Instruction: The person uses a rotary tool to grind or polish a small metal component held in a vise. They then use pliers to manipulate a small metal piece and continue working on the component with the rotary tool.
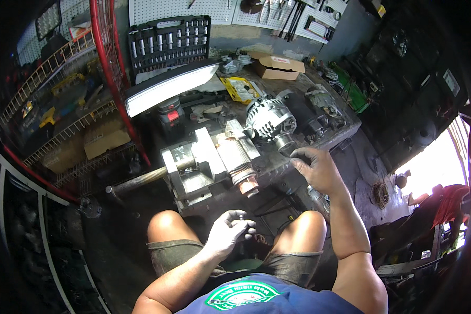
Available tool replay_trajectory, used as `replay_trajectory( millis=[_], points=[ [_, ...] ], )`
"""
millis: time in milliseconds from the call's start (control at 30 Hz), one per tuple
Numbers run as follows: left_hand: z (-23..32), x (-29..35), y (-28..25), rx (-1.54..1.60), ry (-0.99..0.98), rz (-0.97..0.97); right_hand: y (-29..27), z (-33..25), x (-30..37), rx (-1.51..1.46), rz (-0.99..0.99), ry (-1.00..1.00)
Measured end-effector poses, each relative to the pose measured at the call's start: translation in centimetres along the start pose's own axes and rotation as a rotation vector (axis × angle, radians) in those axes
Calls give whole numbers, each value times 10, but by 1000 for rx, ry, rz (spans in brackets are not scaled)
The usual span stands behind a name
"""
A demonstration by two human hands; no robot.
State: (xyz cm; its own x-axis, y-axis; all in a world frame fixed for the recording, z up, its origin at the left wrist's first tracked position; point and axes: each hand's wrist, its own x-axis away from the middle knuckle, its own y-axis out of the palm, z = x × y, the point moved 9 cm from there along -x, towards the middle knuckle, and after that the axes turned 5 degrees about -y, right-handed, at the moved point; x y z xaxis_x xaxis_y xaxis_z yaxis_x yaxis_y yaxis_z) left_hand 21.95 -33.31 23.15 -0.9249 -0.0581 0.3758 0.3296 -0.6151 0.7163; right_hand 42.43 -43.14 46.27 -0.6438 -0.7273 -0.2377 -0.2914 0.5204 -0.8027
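Armature: a grey steel motor armature with a copper-coloured commutator end (pixel 240 167) sits clamped in the vise at the near edge of the tabletop, copper end pointing toward the person.
Vise: a silver-grey metal bench vise (pixel 193 167) grips it, its long screw handle (pixel 141 180) sticking out to the left.
Left hand: the left hand (pixel 230 230) hovers low over the lap, between the knees, fingers clenched round a small dark metal part with a rounded head (pixel 240 215).
Right hand: the right hand (pixel 314 166) rests just right of the armature at the tabletop edge, fingers pinched together; what they pinch, I cannot tell.
Alternator: a silver finned alternator (pixel 269 119) lies just beyond that hand.
Tabletop: the dark, cluttered tabletop (pixel 345 128) carries more parts on the right.
Farther back: an open brown cardboard box (pixel 277 65), a black socket set case (pixel 170 41) standing upright, and a white work lamp (pixel 167 86) glowing on the left.
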Motion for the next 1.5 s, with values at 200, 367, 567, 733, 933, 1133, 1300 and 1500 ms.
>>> replay_trajectory(
  millis=[200,367,567,733,933,1133,1300,1500],
  points=[
    [16,9,-3,78,130,39,-21,-15,-2,41,45,-91],
    [15,10,-7,165,133,100,-14,-25,-100,302,81,-266],
    [9,5,-15,267,139,166,55,30,-284,609,-90,-213],
    [17,-3,-19,242,36,122,131,109,-367,1093,-528,-81],
    [33,-11,-20,232,-75,15,166,174,-404,1139,-630,27],
    [36,-14,-24,186,-152,-8,189,195,-411,1204,-826,1],
    [35,-16,-30,212,-102,-16,188,200,-417,1040,-754,47],
    [39,-18,-34,193,-69,0,170,187,-426,659,-488,72]
  ],
)
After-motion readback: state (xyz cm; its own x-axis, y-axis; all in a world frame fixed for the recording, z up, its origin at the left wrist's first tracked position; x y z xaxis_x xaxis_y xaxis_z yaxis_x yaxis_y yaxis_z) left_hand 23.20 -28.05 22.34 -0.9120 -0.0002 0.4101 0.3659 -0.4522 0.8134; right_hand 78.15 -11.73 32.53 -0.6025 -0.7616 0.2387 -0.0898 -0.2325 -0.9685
